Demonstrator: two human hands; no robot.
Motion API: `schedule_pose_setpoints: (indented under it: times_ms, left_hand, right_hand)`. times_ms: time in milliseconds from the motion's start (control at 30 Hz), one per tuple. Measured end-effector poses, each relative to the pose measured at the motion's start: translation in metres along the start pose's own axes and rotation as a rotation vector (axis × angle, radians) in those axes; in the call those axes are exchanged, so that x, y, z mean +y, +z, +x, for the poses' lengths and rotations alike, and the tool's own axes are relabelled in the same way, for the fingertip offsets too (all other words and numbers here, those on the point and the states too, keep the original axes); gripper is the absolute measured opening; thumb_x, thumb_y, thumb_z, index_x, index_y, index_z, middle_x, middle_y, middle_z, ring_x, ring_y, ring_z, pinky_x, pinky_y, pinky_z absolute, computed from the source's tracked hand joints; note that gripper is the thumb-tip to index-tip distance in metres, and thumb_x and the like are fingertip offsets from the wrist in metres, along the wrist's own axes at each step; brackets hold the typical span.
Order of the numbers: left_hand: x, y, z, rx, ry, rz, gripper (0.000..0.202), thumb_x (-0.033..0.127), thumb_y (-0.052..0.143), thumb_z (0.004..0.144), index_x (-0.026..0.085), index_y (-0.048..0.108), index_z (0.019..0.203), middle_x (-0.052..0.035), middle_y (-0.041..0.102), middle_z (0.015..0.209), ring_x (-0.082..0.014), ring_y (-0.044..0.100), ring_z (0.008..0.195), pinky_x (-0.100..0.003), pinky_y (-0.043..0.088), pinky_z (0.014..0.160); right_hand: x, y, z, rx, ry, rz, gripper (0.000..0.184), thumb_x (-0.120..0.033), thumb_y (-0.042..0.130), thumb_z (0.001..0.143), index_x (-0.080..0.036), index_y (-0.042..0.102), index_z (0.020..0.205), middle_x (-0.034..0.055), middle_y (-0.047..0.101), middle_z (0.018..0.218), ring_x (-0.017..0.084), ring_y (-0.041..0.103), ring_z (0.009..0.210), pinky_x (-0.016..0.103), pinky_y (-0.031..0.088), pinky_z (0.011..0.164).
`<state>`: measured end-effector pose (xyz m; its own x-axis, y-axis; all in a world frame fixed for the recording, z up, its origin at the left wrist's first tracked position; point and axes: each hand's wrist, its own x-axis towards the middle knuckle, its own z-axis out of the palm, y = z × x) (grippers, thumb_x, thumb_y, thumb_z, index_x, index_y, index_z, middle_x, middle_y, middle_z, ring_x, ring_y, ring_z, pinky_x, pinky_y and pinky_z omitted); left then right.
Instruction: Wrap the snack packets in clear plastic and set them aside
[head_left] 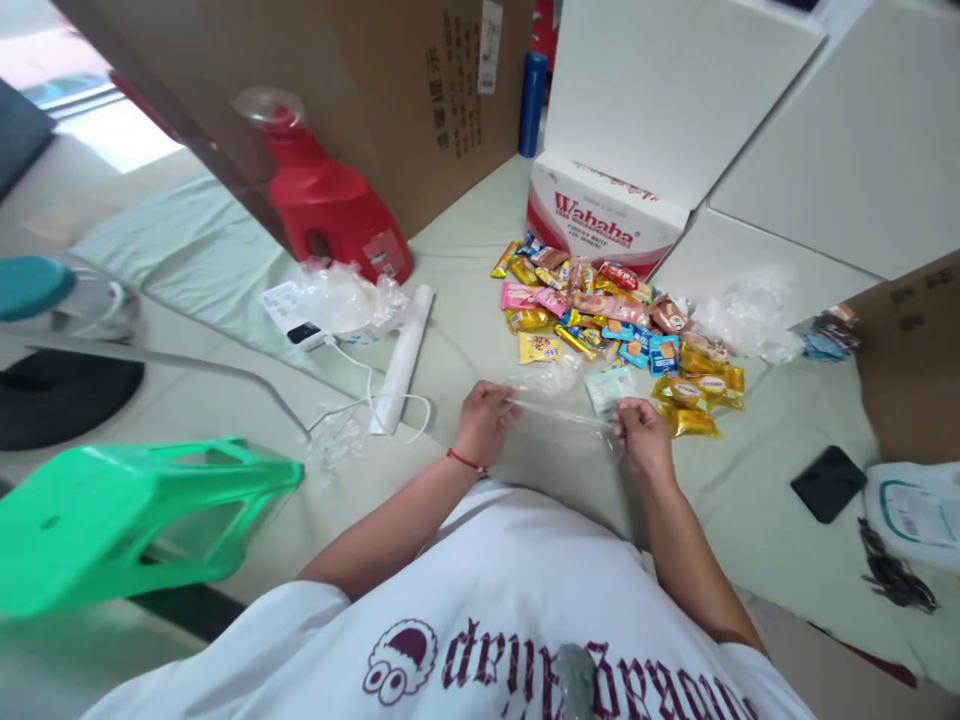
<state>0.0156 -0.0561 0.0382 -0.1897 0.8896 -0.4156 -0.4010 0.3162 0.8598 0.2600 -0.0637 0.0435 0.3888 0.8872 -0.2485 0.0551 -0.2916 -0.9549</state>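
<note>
My left hand (484, 425) and my right hand (645, 437) pinch a clear plastic bag (561, 414), stretched between them in front of my chest. A red cord circles my left wrist. Just behind the bag lies a pale green-and-white packet (609, 388), close to my right fingers. Beyond it spreads a heap of wrapped snacks (574, 300) in pink, yellow, blue and brown. Several gold-wrapped snacks (690, 420) rest right of my right hand. A yellow packet (540, 348) lies at the near left of the heap.
Behind the snacks stands a Wahaha carton (600, 215). A red jug (337, 205), a white roll (403, 360) and a white device (296, 318) with a cable are to the left, near a green stool (150, 510). Crumpled plastic (750, 318) and a black phone (828, 484) lie right.
</note>
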Motion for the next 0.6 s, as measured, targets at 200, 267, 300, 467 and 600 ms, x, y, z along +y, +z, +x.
schedule_pose_setpoints:
  times_ms: [200, 267, 300, 467, 600]
  left_hand:
    - [0.024, -0.072, -0.031, 0.356, 0.306, 0.356, 0.026, 0.019, 0.064, 0.061, 0.021, 0.06, 0.087, -0.0011, 0.062, 0.09, -0.0175, 0.06, 0.087, -0.029, 0.05, 0.074]
    - [0.041, -0.063, -0.047, 0.28, 0.61, 0.5, 0.02, 0.017, 0.059, 0.068, 0.023, 0.064, 0.086, -0.0049, 0.067, 0.101, -0.0213, 0.062, 0.101, -0.034, 0.051, 0.086]
    - [0.046, -0.051, -0.053, 0.13, 0.725, 0.568, 0.018, 0.017, 0.057, 0.073, 0.023, 0.066, 0.087, -0.0066, 0.069, 0.104, -0.0228, 0.063, 0.105, -0.037, 0.051, 0.091]
    - [0.018, 0.027, -0.036, -0.62, 0.9, 1.055, 0.031, 0.02, 0.054, 0.088, 0.024, 0.074, 0.111, -0.0116, 0.072, 0.131, -0.0293, 0.057, 0.136, -0.052, 0.032, 0.121]
    - [-0.029, 0.036, 0.004, -0.337, 0.748, 1.349, 0.05, 0.031, 0.048, 0.098, 0.019, 0.057, 0.146, -0.0207, 0.046, 0.161, -0.0365, 0.04, 0.152, -0.073, 0.002, 0.124]
  right_hand:
    - [0.016, -0.007, -0.012, -0.069, -0.054, -0.081, 0.044, -0.058, 0.07, 0.079, -0.019, 0.065, 0.098, -0.003, 0.064, 0.07, 0.01, 0.045, 0.047, 0.023, 0.033, 0.043]
    - [0.014, -0.007, -0.016, -0.074, -0.123, -0.173, 0.043, -0.059, 0.066, 0.083, -0.019, 0.067, 0.1, -0.002, 0.065, 0.072, 0.011, 0.047, 0.049, 0.024, 0.038, 0.047]
    - [0.013, -0.008, -0.017, -0.078, -0.157, -0.214, 0.043, -0.058, 0.064, 0.085, -0.019, 0.068, 0.101, -0.0015, 0.066, 0.072, 0.012, 0.049, 0.05, 0.025, 0.041, 0.049]
    - [0.013, -0.016, -0.017, -0.1, -0.236, -0.271, 0.043, -0.059, 0.062, 0.087, -0.019, 0.069, 0.101, -0.0009, 0.068, 0.073, 0.013, 0.05, 0.052, 0.026, 0.041, 0.052]
    - [0.037, -0.039, -0.022, 0.034, -0.151, -0.234, 0.041, -0.06, 0.06, 0.087, -0.02, 0.064, 0.084, -0.0019, 0.063, 0.063, 0.013, 0.048, 0.048, 0.025, 0.039, 0.048]
